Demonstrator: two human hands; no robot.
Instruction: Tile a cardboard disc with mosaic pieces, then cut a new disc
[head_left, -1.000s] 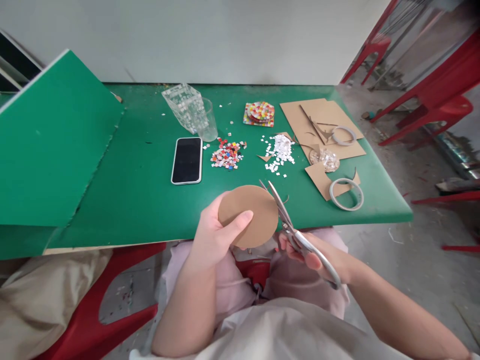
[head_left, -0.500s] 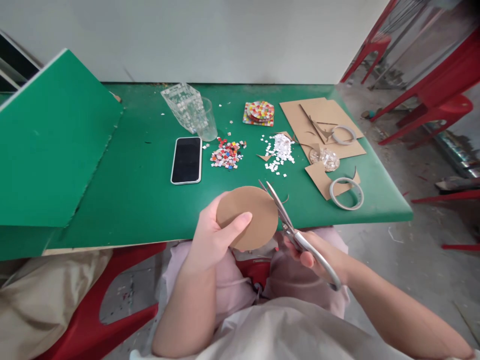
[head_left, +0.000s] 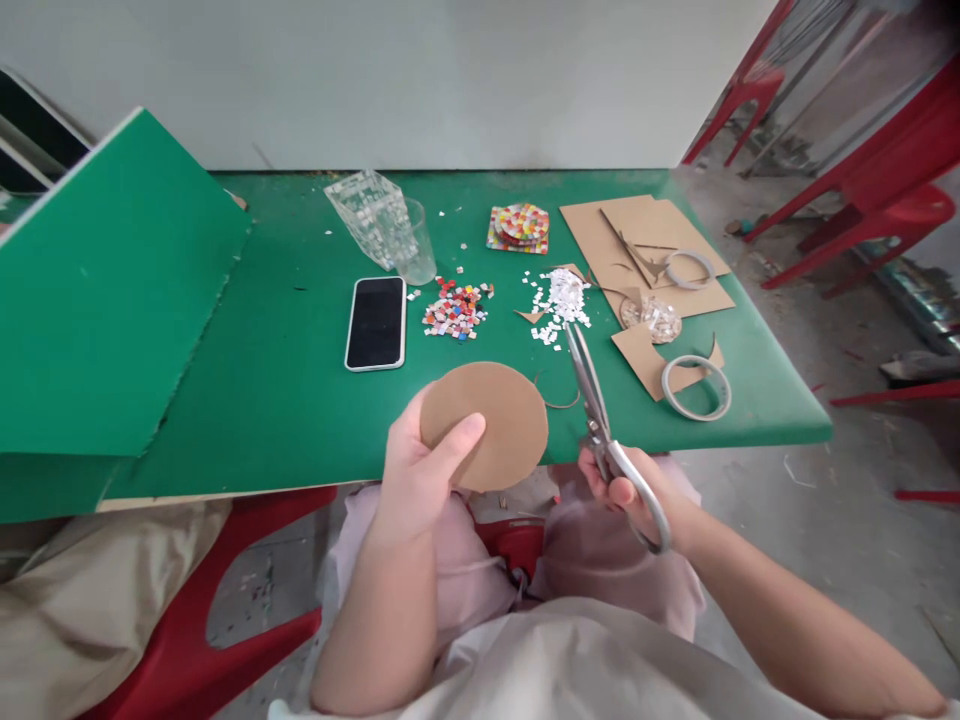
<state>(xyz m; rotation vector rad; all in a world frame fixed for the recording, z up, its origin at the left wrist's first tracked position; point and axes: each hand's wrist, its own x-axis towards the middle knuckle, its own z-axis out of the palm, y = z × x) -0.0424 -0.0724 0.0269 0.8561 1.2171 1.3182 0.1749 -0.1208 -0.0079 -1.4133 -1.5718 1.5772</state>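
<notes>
My left hand (head_left: 424, 475) pinches a round brown cardboard disc (head_left: 491, 420) at its lower left, holding it over the near edge of the green table (head_left: 285, 380). My right hand (head_left: 626, 495) grips the handles of silver scissors (head_left: 600, 420). Their blades are closed and point up and away, a little to the right of the disc and apart from it. A thin curled cardboard sliver (head_left: 559, 400) lies on the table between disc and scissors.
On the table lie a phone (head_left: 375, 322), coloured tiles (head_left: 454, 310), white tiles (head_left: 559, 298), a mosaic coaster stack (head_left: 519, 227), a glass (head_left: 416, 245), cardboard sheets (head_left: 645, 245) and tape rolls (head_left: 694, 388). A green board (head_left: 105, 290) leans at left. Red chairs (head_left: 862, 190) stand at right.
The scissors have come off the disc's right edge, closed, and swung to the right. My left hand has shifted the disc slightly left. A cut sliver now lies on the table.
</notes>
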